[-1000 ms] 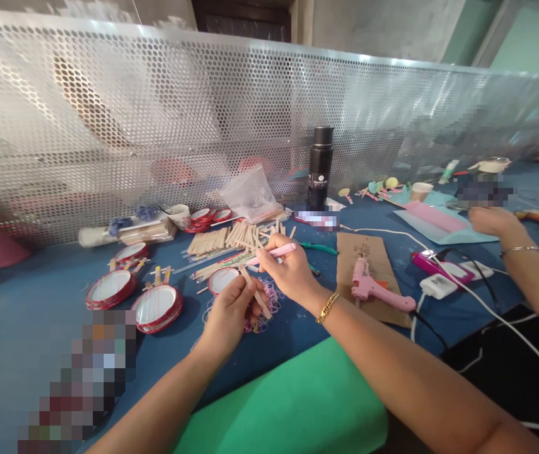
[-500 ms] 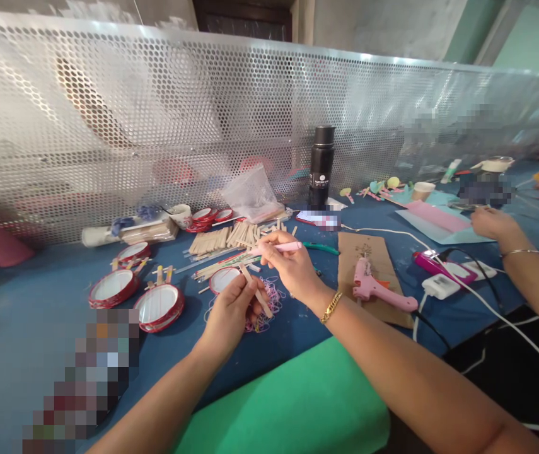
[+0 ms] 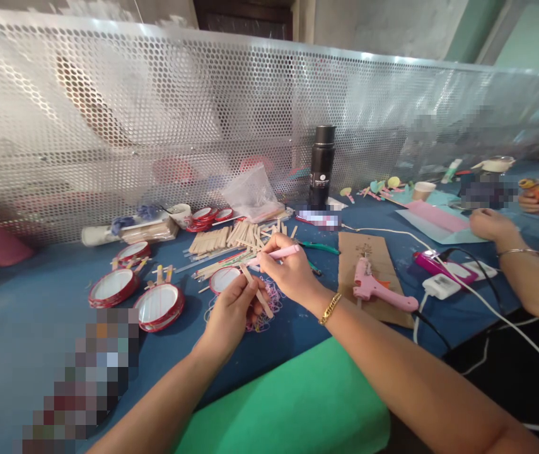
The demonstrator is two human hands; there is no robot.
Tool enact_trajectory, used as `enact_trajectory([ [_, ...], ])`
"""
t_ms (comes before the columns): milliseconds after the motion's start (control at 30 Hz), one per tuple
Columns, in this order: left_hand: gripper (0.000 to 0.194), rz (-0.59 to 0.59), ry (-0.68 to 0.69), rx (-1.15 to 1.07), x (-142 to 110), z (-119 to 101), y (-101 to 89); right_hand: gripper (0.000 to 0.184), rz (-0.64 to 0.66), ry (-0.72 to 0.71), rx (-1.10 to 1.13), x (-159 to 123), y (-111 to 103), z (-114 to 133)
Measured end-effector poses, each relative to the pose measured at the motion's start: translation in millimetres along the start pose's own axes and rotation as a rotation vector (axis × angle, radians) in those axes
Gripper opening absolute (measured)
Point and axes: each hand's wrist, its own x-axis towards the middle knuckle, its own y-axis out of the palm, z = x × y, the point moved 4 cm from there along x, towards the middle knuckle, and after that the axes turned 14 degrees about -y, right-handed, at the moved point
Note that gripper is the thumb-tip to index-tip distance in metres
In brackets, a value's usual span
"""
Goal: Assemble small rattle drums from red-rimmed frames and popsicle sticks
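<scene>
My left hand (image 3: 234, 306) pinches a flat wooden craft stick (image 3: 256, 291), tilted, over a tangle of pink and purple cord (image 3: 276, 296). Closed around a pink pen (image 3: 281, 253), my right hand (image 3: 292, 268) holds its tip close to the stick's upper end; whether they touch I cannot tell. A round red-rimmed white disc (image 3: 224, 279) lies just behind my left hand. Beyond both hands is a pile of craft sticks (image 3: 212, 241). Further left rest small red-rimmed drums (image 3: 158, 306) with short sticks attached.
A pink glue gun (image 3: 368, 284) lies on cardboard (image 3: 392, 258) to the right, near a white plug (image 3: 439, 285) and trailing cables. Behind stand a black bottle (image 3: 322, 170) and a perforated metal screen (image 3: 260, 94). A co-worker's hand (image 3: 491, 226) is at the far right.
The pen tip has come down slightly toward the stick's upper end. At the far right, another person's hand with a yellow tool has moved further into view.
</scene>
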Motion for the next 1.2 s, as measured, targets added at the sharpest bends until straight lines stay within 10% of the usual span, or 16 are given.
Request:
enact_trajectory([
  [1200, 0.03, -0.022, 0.036, 0.001, -4.8, -6.5, 3.4, 0.022, -0.003, 0.044, 0.111, -0.7, 1.5, -3.9],
])
